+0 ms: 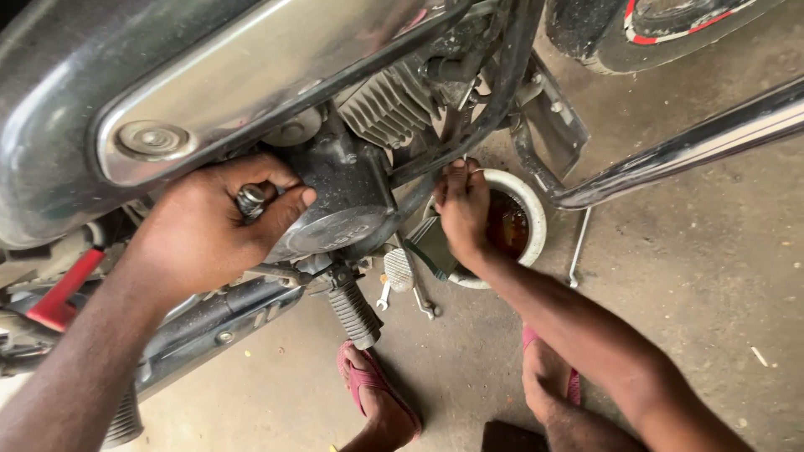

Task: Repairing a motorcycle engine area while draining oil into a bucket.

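Dusty concrete floor (703, 276) under everything, bike parked over it. Left hand (209, 226) is curled shut around a small chrome cap or plug (250, 201), thumb and fingers (289, 205) pinching it right against the black engine side cover (339, 213). Just below those fingers sits the ribbed rubber footpeg (356, 314), and above them the shiny side panel (251, 75) and the cylinder fins (389, 105).

Right hand (463, 209) is reaching up under the engine, fingertips (456, 172) bunched together at the frame tube (494, 109); can't tell what they've got hold of, if anything, it's hidden. Directly beside and under that hand is a white bowl (534, 213) with dark brownish oil in it. A couple of spanners (423, 301) lie on the floor just left of the wrist. Further back toward me, feet in pink sandals (368, 381).
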